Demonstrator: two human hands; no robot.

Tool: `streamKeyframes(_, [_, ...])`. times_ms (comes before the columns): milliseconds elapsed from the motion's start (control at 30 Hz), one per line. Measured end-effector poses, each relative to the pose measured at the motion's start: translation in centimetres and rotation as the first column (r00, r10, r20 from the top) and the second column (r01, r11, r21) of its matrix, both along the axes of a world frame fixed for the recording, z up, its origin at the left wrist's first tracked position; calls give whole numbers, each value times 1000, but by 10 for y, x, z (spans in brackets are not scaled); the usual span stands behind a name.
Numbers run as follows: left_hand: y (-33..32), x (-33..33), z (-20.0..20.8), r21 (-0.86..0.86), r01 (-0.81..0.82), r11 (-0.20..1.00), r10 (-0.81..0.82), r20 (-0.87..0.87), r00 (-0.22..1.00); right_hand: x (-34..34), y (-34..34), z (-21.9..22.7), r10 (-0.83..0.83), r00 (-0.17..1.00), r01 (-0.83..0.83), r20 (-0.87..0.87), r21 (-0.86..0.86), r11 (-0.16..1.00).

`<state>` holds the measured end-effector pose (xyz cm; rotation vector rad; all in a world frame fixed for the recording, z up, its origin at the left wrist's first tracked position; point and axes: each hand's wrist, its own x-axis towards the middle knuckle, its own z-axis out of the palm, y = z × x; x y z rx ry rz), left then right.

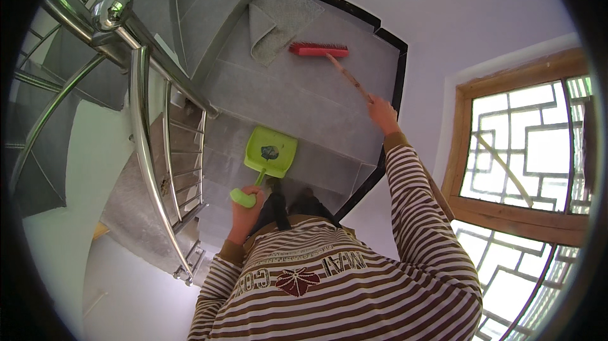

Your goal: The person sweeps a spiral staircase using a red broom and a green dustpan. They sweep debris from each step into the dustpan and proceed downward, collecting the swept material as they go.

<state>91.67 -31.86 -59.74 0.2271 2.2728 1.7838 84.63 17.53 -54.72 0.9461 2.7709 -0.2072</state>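
Observation:
My left hand (242,217) is closed round the handle of a lime-green dustpan (286,149). The pan lies low in front of my feet, and a dark clump of dirt (270,152) sits in it. Stretched out to the right, my right hand (382,114) grips the wooden stick of a red broom (320,50). Its head, with dark red bristles pointing away from me, is on the grey tiles farther ahead. Just left of the bristles lies a grey mat (282,15) with one corner folded over.
A shiny metal stair railing (140,119) with a round ball top (113,6) curves along the left. Grey steps (215,18) rise at the upper left. Black skirting (400,75) edges the white wall on the right, beside a wood-framed lattice window (516,145).

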Motion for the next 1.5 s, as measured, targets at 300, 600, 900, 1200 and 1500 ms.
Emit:
streamKeyframes(300, [25,16,2,-13,-10,1000,11,38,999,205,-81,-1,55,958,-47,281,-37,998])
streamKeyframes(600, [37,37,3,-72,112,991,-114,-22,993,312,-169,119,16,925,152,379,-409,900])
streamKeyframes(900, [43,48,16,-75,93,993,-83,123,989,350,-164,147,-64,994,105,89,-609,786])
streamKeyframes(1200, [43,58,19,-99,82,992,-70,117,991,278,-129,67,0,1000,5,21,-249,968])
streamKeyframes(1500, [40,71,3,-8,81,997,-80,95,992,359,-156,97,67,971,46,228,-455,889])
